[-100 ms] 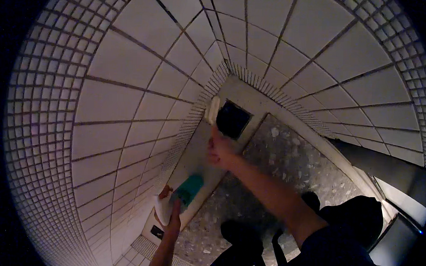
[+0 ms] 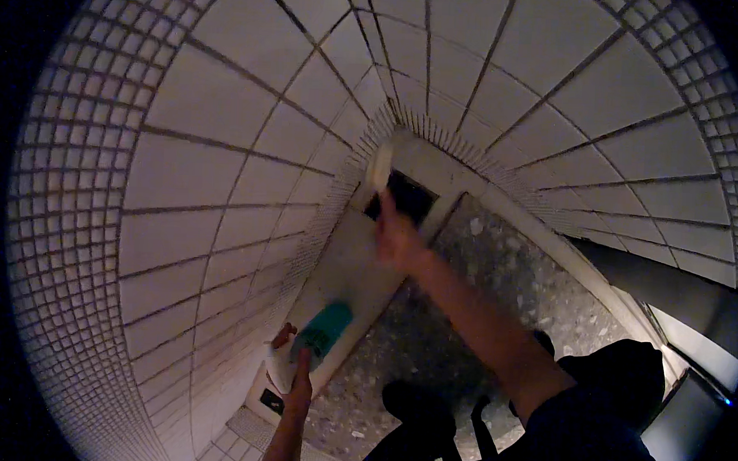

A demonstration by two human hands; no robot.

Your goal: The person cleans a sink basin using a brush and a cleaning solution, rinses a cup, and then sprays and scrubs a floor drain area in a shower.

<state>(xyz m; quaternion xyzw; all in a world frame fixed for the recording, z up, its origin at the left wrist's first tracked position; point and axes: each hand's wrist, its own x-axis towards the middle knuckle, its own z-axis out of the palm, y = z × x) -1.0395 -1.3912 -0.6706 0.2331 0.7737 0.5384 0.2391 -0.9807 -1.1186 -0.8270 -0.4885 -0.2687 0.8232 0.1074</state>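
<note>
My left hand [image 2: 297, 384] is wrapped round the neck of a teal spray bottle [image 2: 327, 326] with a white top, tilted over the pale ledge [image 2: 340, 255]. Farther off, my right hand [image 2: 400, 236] is closed on a pale, elongated brush [image 2: 381, 166]. Motion smears the brush, and its bristles cannot be made out. It is close to the foot of the left tiled wall, beside a dark square opening [image 2: 413, 198] in the ledge. My right hand partly covers that opening.
White tiled walls [image 2: 277, 57] meet in the far corner. A speckled stone slab [image 2: 498, 267] lies right of the ledge. Dark metal equipment [image 2: 668, 282] stands at the right. A small dark square [image 2: 272, 401] sits in the ledge's near end.
My right hand has moved away from me and slightly right, carrying the brush toward the far corner. The left hand and the spray bottle stay nearly where they were.
</note>
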